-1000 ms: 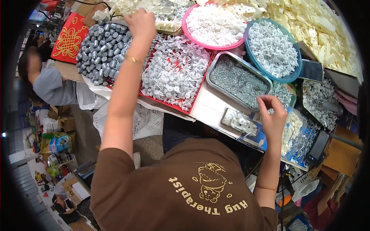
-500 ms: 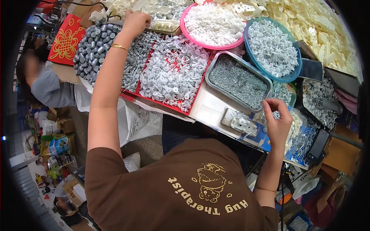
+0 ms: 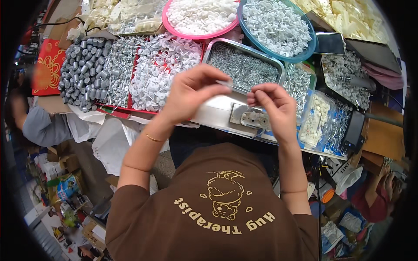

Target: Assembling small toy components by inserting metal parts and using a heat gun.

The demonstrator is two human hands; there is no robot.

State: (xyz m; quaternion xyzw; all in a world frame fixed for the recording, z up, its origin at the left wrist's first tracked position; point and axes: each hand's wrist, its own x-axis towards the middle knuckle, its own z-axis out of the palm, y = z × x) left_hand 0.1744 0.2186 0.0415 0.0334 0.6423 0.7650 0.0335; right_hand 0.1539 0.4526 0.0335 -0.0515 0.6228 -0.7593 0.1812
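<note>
My left hand [image 3: 191, 93] hovers in front of the metal tray [image 3: 284, 75] of tiny metal pieces, thumb and forefinger closed on a small pale piece [image 3: 224, 82]. Close by on the right, my right hand [image 3: 276, 104] is pinched, its fingertips pointing at the left ones; anything between them is too small to make out. Below the hands, a small block [image 3: 237, 114] with a white plastic part [image 3: 254, 118] on it lies on the pale work surface [image 3: 213, 111].
A pink basin [image 3: 200, 35] of white parts and a teal basin [image 3: 283, 56] of pins stand behind. Grey cylinders [image 3: 85, 69] and white-headed pins [image 3: 152, 82] lie left. A phone [image 3: 329, 43], black box [image 3: 353, 128] and cream pieces [image 3: 317, 117] are right.
My left hand has come back from the far-left parts pile to the middle, now with a small pale piece. My right hand has moved left toward it. The whole view has shifted.
</note>
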